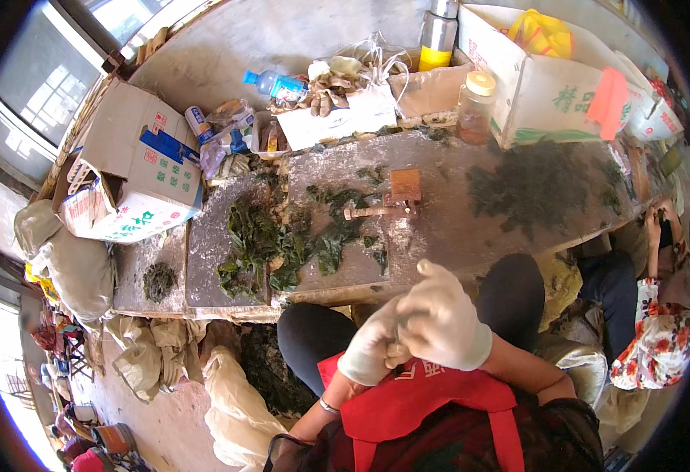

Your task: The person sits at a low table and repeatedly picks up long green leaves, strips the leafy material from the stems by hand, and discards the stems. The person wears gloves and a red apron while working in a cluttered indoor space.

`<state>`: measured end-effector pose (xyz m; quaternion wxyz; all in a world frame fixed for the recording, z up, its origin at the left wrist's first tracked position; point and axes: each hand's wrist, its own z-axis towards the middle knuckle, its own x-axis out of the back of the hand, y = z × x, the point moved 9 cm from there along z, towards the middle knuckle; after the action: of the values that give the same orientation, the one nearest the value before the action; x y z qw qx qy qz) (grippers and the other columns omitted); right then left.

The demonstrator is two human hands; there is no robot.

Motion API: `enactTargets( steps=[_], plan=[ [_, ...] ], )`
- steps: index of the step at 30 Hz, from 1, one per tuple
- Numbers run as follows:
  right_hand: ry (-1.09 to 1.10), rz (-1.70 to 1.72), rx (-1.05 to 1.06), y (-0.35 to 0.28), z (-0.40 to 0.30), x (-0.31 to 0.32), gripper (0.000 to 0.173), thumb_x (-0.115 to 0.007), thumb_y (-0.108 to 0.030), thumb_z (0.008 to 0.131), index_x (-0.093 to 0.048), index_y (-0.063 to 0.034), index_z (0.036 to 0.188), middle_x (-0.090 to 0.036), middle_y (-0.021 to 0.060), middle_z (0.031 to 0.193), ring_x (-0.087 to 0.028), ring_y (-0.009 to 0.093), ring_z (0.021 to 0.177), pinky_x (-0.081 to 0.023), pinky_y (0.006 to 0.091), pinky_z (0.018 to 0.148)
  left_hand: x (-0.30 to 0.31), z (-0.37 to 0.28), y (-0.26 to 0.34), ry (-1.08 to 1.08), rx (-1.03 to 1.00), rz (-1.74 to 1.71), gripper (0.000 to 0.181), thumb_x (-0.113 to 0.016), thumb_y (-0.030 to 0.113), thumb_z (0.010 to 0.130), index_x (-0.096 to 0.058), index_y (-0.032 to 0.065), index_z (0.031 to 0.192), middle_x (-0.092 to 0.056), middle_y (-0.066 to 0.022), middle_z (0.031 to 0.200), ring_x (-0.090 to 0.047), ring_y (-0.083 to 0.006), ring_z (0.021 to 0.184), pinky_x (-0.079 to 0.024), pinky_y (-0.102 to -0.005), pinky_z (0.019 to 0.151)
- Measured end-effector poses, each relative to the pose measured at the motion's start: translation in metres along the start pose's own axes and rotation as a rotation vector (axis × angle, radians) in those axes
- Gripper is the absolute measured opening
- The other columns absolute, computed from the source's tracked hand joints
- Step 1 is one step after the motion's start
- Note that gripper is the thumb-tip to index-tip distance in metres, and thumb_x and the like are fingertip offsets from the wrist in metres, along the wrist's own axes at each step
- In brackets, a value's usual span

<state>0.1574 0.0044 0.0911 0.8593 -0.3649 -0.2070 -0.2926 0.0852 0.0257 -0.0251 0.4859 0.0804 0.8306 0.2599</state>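
Observation:
My left hand (371, 342) and my right hand (442, 315), both in whitish gloves, meet in front of the red apron (421, 401). A small dark piece shows between the fingers; which hand grips it is hard to tell. Beyond them, on the worn tabletop (439, 236), stands a small metal device with a reddish-brown block (405, 185) and a bolt-like rod (365, 212) pointing left. Dark green leafy pieces (253, 230) lie heaped left of it. A thin dark spread of leafy bits (528, 186) covers part of the right side.
A cardboard box (144, 153) stands at the left, a white carton (557, 100) at the back right. Between them are a plastic bottle (274, 84), a lidded jar (475, 109) and a steel flask (438, 35). A co-worker's hands (658, 218) are at the far right.

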Motion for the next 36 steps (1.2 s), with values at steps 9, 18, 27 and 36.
enactTargets(
  steps=[9, 18, 27, 36],
  plan=[
    [-0.084, 0.071, -0.086, 0.001, -0.005, -0.009, 0.008, -0.074, -0.013, 0.067, -0.068, -0.0091, 0.07, -0.062, 0.0032, 0.099, -0.057, 0.027, 0.098, -0.035, 0.0498, 0.106, -0.009, -0.009, 0.0, -0.078, 0.029, 0.057, 0.051, -0.055, 0.019, 0.087, -0.042, 0.0093, 0.135, -0.05, 0.0026, 0.078, -0.03, -0.0031, 0.049, -0.022, -0.0182, 0.044],
    [0.399, 1.508, -0.833, 0.063, -0.04, -0.025, 0.022, -0.056, -0.007, 0.09, -0.053, -0.0017, 0.111, -0.06, 0.0188, 0.111, -0.06, 0.034, 0.106, -0.047, 0.0451, 0.096, -0.013, -0.01, -0.025, -0.152, 0.147, -0.271, 0.04, -0.04, 0.043, 0.101, -0.05, 0.0108, 0.121, -0.031, 0.0047, 0.059, -0.024, -0.0071, 0.046, -0.021, -0.0216, 0.043],
    [0.361, 1.874, -0.872, 0.056, -0.028, -0.013, 0.043, -0.032, -0.036, 0.103, -0.063, -0.0063, 0.101, -0.02, -0.0084, 0.047, -0.019, 0.007, 0.037, -0.018, 0.0257, 0.039, -0.006, -0.022, -0.031, -0.023, 0.127, 0.394, 0.049, -0.038, 0.047, 0.101, -0.052, 0.0058, 0.125, -0.029, 0.0077, 0.058, -0.024, -0.0052, 0.046, -0.021, -0.0221, 0.043],
    [0.291, 0.705, -0.792, 0.098, -0.04, 0.038, 0.029, -0.057, -0.027, 0.095, -0.062, -0.0039, 0.111, -0.052, -0.0024, 0.066, -0.05, 0.008, 0.057, -0.044, 0.0257, 0.056, 0.033, -0.024, -0.001, 0.323, -0.114, 1.023, 0.025, -0.061, 0.012, 0.09, -0.065, -0.0024, 0.11, -0.07, -0.01, 0.098, -0.062, -0.0103, 0.089, -0.049, -0.0253, 0.082]
  ],
)
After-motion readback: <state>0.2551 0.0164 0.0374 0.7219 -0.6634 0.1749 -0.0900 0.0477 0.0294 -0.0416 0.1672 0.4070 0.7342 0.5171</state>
